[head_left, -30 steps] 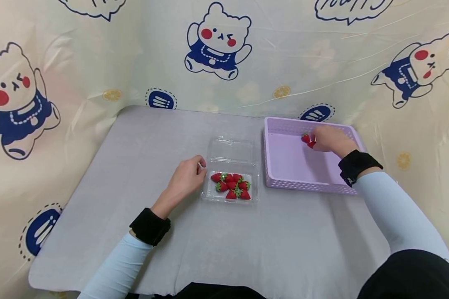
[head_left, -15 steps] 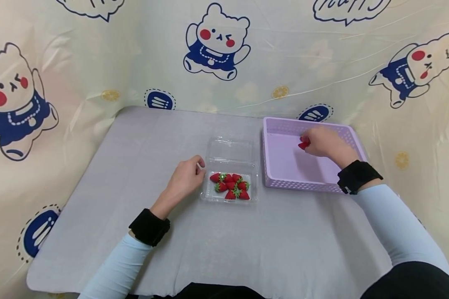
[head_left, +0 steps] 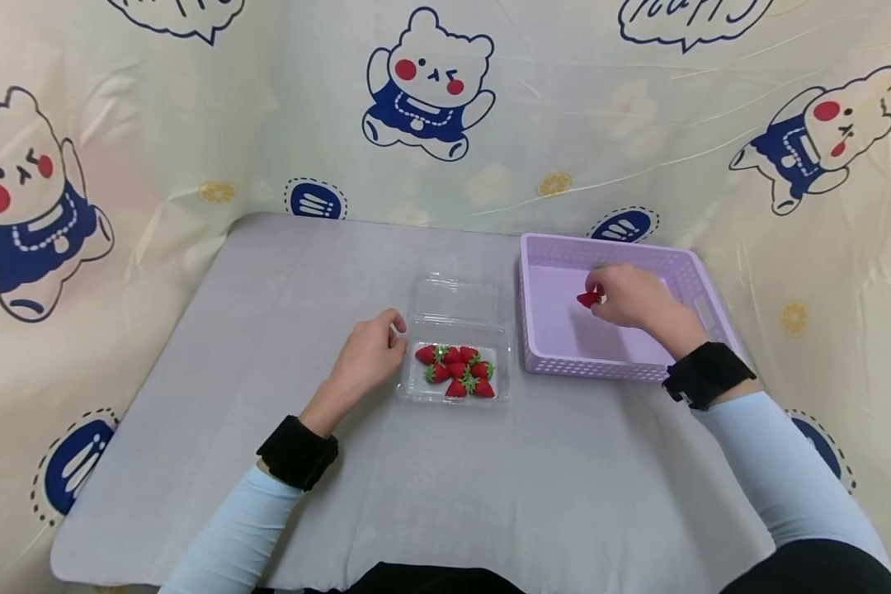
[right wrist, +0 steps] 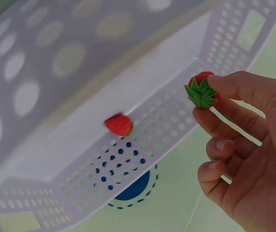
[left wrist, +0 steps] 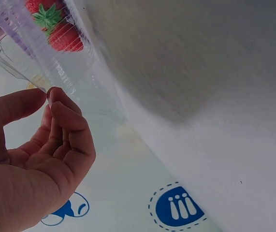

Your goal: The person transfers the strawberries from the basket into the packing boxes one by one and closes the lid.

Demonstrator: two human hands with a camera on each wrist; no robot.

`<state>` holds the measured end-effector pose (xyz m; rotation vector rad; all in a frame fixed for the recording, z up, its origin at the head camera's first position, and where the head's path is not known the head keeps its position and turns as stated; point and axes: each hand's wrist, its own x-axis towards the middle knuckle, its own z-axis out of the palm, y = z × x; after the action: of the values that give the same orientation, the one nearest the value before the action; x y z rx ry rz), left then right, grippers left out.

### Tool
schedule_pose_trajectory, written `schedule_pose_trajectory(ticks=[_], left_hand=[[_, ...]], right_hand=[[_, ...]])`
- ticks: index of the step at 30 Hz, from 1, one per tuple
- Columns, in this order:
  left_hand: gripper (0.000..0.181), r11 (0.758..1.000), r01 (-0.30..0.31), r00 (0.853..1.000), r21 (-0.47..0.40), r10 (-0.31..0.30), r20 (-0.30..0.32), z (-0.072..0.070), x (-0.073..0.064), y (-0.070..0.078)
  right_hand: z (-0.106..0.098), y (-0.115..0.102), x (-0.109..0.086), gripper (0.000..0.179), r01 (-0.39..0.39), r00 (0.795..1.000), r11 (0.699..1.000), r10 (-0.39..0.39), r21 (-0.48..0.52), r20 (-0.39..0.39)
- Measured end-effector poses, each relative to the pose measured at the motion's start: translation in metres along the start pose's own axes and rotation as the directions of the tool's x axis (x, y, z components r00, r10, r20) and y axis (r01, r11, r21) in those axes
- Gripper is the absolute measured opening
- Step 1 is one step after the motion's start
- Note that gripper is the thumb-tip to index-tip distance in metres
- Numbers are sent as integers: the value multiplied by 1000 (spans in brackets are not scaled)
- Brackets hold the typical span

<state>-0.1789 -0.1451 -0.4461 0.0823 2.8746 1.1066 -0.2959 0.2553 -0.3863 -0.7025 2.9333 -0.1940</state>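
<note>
My left hand (head_left: 372, 350) pinches the edge of a clear plastic clamshell box (head_left: 407, 389) between thumb and forefinger; the left wrist view shows the rim between the fingertips (left wrist: 60, 99). The box lies with its lid folded back, and several red strawberries (head_left: 456, 369) with green leaf caps lie in its near half. Over the lilac basket (head_left: 601, 368), my right hand (head_left: 629, 299) holds a strawberry (right wrist: 201, 93) by thumb and fingertips, green cap showing in the right wrist view. Another strawberry (right wrist: 119, 124) lies in the basket by its perforated wall, mostly hidden by the hand in the head view.
A grey cloth-covered table (head_left: 416, 478) bears both containers, the basket to the right of the box. Behind the table hangs a pale curtain (head_left: 549, 99) printed with cartoon bears. The basket walls rise around the right hand.
Holding the strawberry, my right hand has moved left and a little nearer within the basket. The left hand stays at the box's edge.
</note>
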Motion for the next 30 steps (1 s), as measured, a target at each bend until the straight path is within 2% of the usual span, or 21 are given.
schedule_pose_trajectory(ticks=[6,14,22,30], left_hand=[[11,1000,-3,1000,0,3,-3,1,0,0],[12,1000,3,1000,-3,-3,-3,1,0,0],[11,1000,-2,1000,-5,2,-8,0,0,-1],[12,1000,1,1000,-7,-1,-4,1,0,-1]], right_hand=[[3,-8,-8,23,1,999,999,1,39,-39],[7,-17,-17,25,10,999,998,-8,66,-35],[7,-36,-24,24,56,998,995,-52,79,-43],[9,-51,-32,26,114,991,990,-107,84,-86]])
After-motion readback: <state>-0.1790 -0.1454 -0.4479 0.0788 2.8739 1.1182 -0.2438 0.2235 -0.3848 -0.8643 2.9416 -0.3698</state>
